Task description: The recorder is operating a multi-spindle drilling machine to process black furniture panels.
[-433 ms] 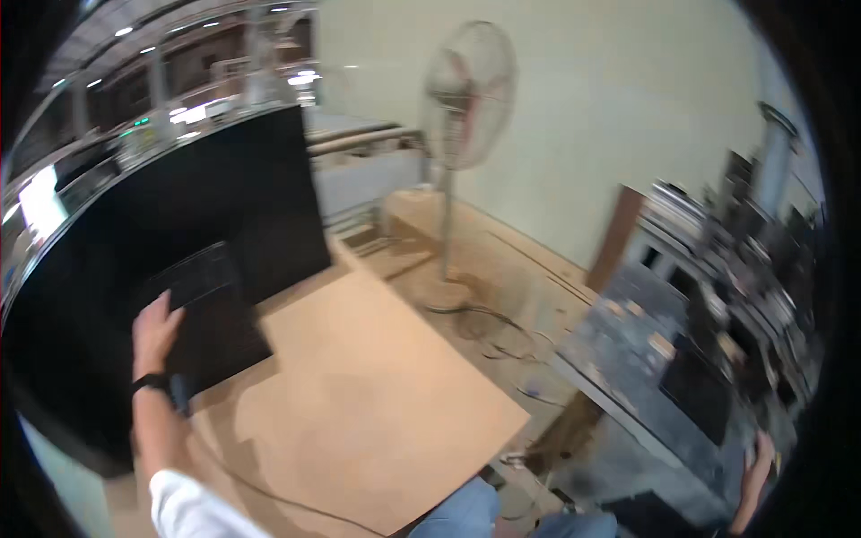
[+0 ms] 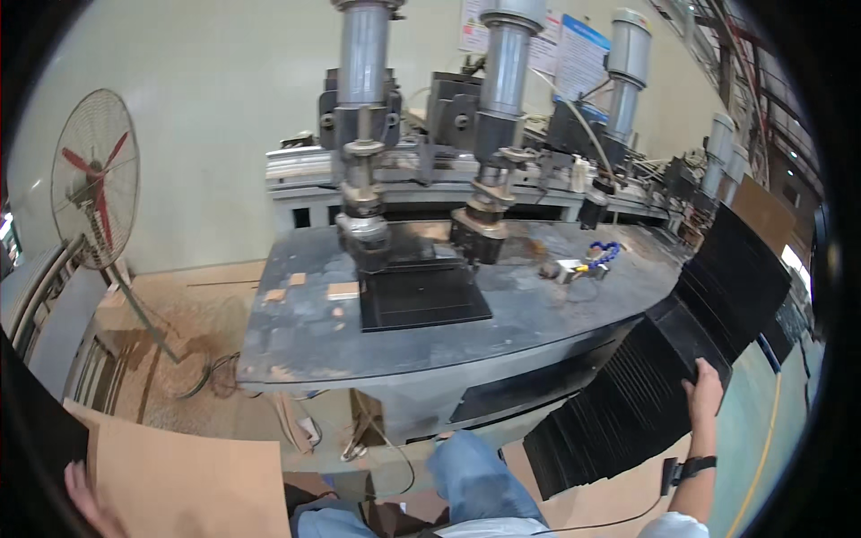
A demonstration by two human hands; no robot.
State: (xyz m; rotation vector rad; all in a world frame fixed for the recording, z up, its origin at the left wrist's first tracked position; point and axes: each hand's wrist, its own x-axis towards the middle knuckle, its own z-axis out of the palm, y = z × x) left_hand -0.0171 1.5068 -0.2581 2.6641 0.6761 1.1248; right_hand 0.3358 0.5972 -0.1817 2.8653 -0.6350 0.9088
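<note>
At the lower left my left hand (image 2: 88, 502), partly cut off and blurred, is beside a brown board (image 2: 188, 480) and the edge of a black surface (image 2: 40, 421). Its fingers are stretched out and hold nothing I can see. On the right my right hand (image 2: 705, 390), thumb apart from its fingers, touches the edge of a row of leaning black panels (image 2: 619, 403). A dark band circles that wrist. Ahead, a single black panel (image 2: 426, 298) lies flat on the grey machine table (image 2: 359, 354), beneath the machine's drill-like heads (image 2: 363, 229).
A tall fan (image 2: 97, 184) with red blades stands at the left. Small wood offcuts (image 2: 343, 290) and a blue segmented hose (image 2: 603, 256) are on the machine table. Cables (image 2: 215, 368) trail over the floor below. More black panels (image 2: 740, 278) stand at the far right.
The view has swung right, from the brown board to the machine. My left hand is off the black panel it was on. My right hand is now at the leaning panels.
</note>
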